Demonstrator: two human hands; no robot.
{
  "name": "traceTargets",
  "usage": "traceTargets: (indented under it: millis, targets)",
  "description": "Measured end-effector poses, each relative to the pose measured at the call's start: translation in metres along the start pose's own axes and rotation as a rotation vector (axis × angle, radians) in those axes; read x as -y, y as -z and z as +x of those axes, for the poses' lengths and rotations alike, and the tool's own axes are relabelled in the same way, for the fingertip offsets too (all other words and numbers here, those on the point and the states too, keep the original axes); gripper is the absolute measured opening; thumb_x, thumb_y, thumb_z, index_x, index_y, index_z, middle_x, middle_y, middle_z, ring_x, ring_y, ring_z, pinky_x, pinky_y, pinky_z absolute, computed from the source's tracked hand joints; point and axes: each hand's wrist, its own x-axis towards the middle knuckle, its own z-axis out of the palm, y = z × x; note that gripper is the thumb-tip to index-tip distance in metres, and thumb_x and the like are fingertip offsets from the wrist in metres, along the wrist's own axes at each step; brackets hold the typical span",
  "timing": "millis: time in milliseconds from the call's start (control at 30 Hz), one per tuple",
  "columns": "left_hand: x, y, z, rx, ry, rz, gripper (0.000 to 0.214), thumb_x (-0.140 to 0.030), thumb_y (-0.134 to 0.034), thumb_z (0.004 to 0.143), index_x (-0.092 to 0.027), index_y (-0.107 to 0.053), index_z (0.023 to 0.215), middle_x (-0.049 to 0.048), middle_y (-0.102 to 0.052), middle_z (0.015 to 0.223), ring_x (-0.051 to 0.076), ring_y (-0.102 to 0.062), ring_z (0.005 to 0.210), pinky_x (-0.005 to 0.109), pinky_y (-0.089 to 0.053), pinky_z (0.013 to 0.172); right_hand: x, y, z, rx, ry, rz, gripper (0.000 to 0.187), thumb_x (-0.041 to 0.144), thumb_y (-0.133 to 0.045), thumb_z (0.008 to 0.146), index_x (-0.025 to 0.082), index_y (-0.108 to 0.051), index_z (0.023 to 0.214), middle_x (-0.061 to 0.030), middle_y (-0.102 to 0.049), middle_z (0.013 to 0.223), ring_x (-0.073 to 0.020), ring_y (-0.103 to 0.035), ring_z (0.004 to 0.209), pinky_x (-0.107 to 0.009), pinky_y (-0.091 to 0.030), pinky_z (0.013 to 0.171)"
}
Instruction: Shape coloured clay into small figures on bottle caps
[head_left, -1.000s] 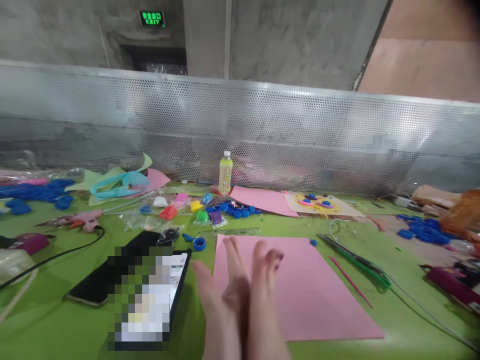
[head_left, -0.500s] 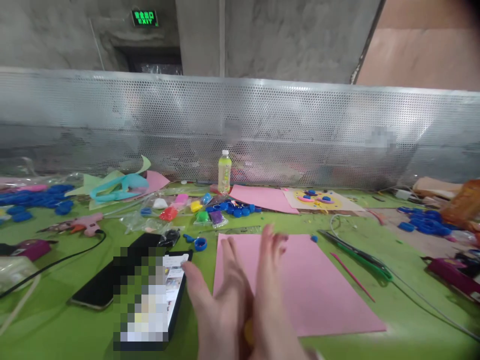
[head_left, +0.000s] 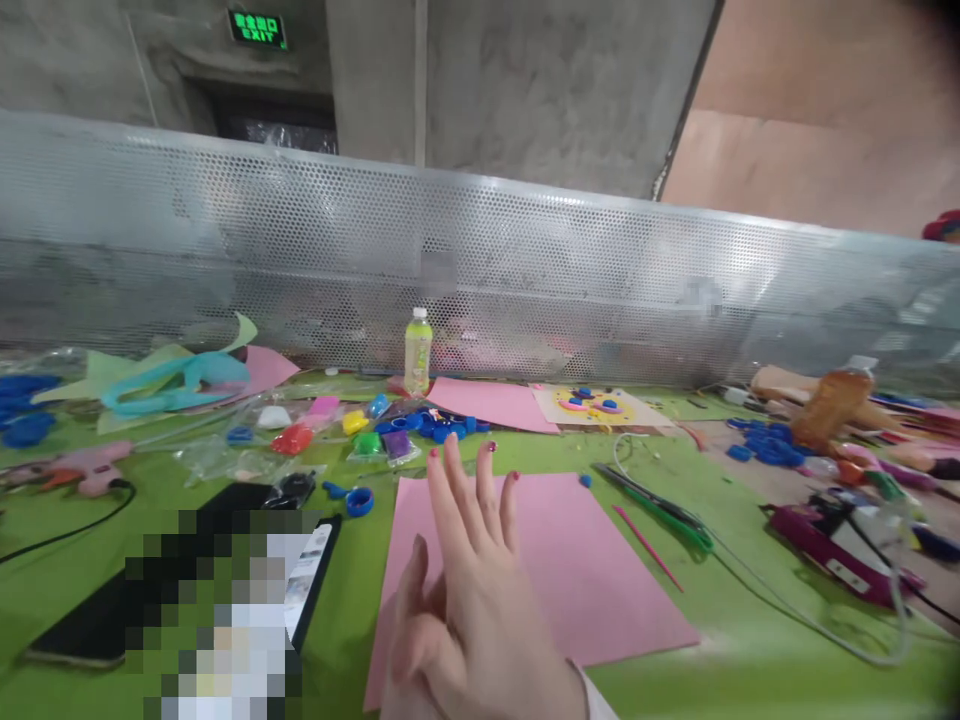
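My right hand [head_left: 491, 595] lies across my left hand [head_left: 420, 650], palm against palm, above the near-left part of a pink sheet of paper [head_left: 592, 570]. The right fingers are stretched out and spread, with painted nails. Of the left hand only the thumb side and part of the fingers show. Between the palms is a small lump of yellow modelling clay, glimpsed half a second ago and now covered by the right hand. A lit phone [head_left: 304, 580] and a dark phone [head_left: 82, 610] lie left of the hands.
Clay packets, among them a purple one [head_left: 399, 447], lie behind the paper. A drink bottle [head_left: 418, 355] stands near the perforated metal panel [head_left: 525, 260]. To the right are a pink stick [head_left: 649, 548], green-handled tool [head_left: 667, 520] and power strip [head_left: 832, 555]. A glue gun [head_left: 90, 468] lies left.
The right hand has turned over the left, from both hands upright side by side to covering it. The yellow lump has gone out of sight. The view has swung right.
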Motion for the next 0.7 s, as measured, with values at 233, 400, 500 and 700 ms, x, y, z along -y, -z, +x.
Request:
traceTargets:
  millis: [233, 400, 500, 700]
  targets:
    - [-0.012, -0.021, -0.005, -0.171, 0.124, -0.128, 0.044, -0.026, -0.035, 0.099, -0.01, -0.075, 0.103, 0.013, -0.069, 0.124, 0.023, -0.037, 0.142, 0.036, -0.031, 0.118, -0.011, 0.014, -0.003, -0.208, -0.24, 0.439, 0.048, 0.054, -0.023, 0.101, 0.036, -0.046, 0.139, -0.0001, -0.042, 0.152, -0.0243, -0.022, 0.148, -0.061, -0.026, 0.116]
    - [-0.028, -0.031, -0.008, -0.277, 0.092, -0.109, 0.042, -0.024, -0.032, 0.101, -0.009, -0.069, 0.114, 0.0147, -0.068, 0.126, 0.024, -0.056, 0.127, 0.036, -0.044, 0.109, -0.03, 0.02, -0.033, -0.148, 0.045, 0.037, 0.029, 0.04, -0.061, 0.09, 0.032, -0.061, 0.118, -0.0042, -0.032, 0.154, -0.034, -0.015, 0.148, -0.06, -0.041, 0.108]
    - [-0.03, -0.032, -0.012, -0.252, 0.13, -0.093, 0.044, -0.035, -0.034, 0.101, -0.014, -0.066, 0.122, 0.013, -0.067, 0.128, 0.024, -0.059, 0.124, 0.035, -0.044, 0.109, -0.032, 0.011, -0.045, -0.165, 0.16, -0.108, 0.041, 0.044, -0.071, 0.082, 0.029, -0.063, 0.119, -0.0096, -0.028, 0.154, -0.0416, -0.017, 0.144, -0.063, -0.042, 0.104]
    - [-0.038, -0.01, -0.018, 0.009, 0.297, -0.027, 0.05, -0.053, -0.067, 0.083, -0.027, -0.065, 0.126, 0.0043, -0.06, 0.138, 0.024, -0.044, 0.137, 0.031, -0.035, 0.115, -0.024, -0.001, -0.041, -0.402, 0.098, -0.002, 0.005, 0.03, -0.067, 0.086, 0.029, -0.067, 0.091, -0.0012, -0.043, 0.146, -0.0364, -0.026, 0.142, -0.059, -0.033, 0.11]
